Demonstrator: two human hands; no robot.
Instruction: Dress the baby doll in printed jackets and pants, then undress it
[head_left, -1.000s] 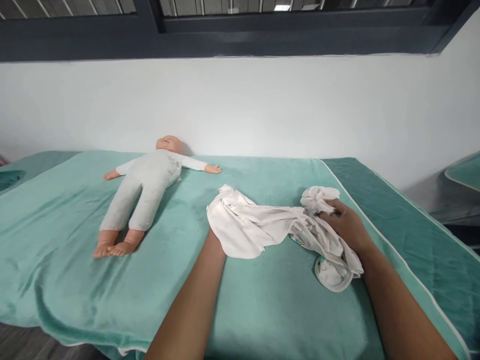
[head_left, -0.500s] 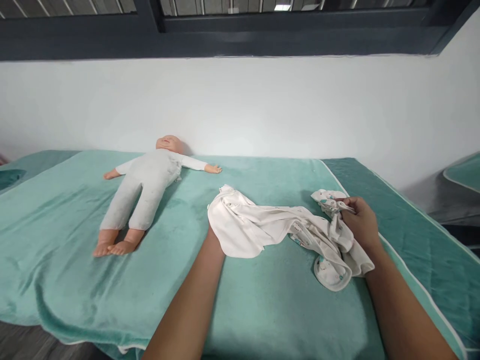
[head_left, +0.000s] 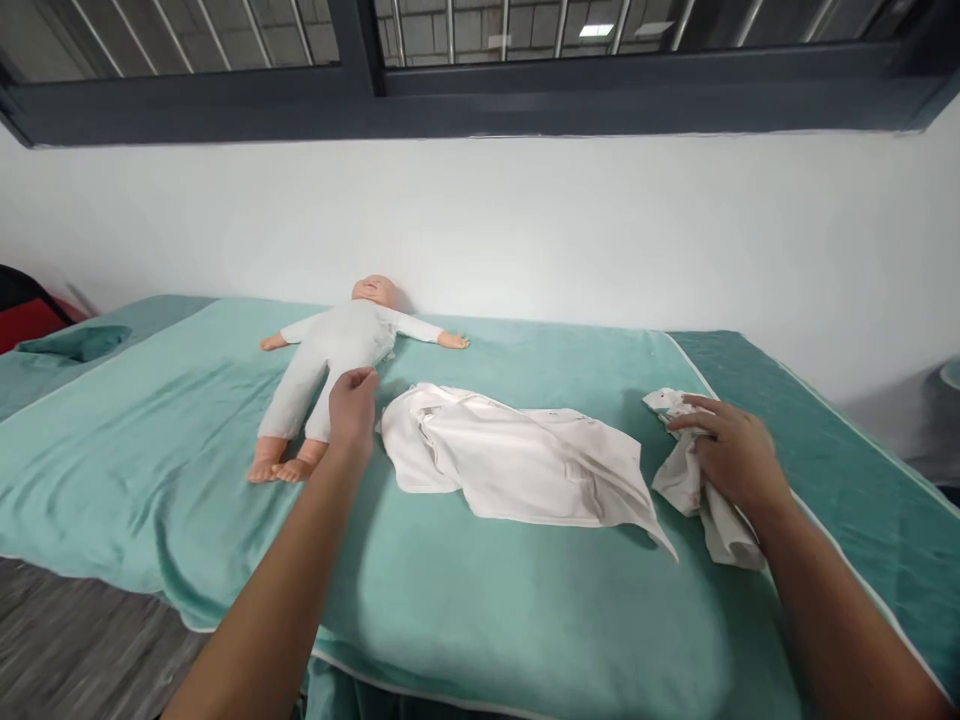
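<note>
A white baby garment [head_left: 517,465] lies spread on the green bed cover, its printed side mostly turned under. My left hand [head_left: 352,408] is just left of it, in front of the doll's leg, fingers curled together with nothing visible in them. A second piece, white patterned baby clothing [head_left: 682,475], is bunched beneath my right hand [head_left: 727,445], whose fingers lie over it and grip it; the thumb is hidden. The baby doll [head_left: 341,340], in a white body suit, lies on its back with arms outstretched, head by the wall.
The green bed cover [head_left: 555,610] drops off at the front edge above a dark wood-look floor [head_left: 82,640]. A white wall [head_left: 525,230] rises behind, under a dark window frame [head_left: 600,95]. A red and black item [head_left: 30,310] sits at far left.
The white garment has come apart from the patterned bundle and now lies flatter. My left hand has moved left and off it; the right stays at the patterned piece. The view has shifted left.
</note>
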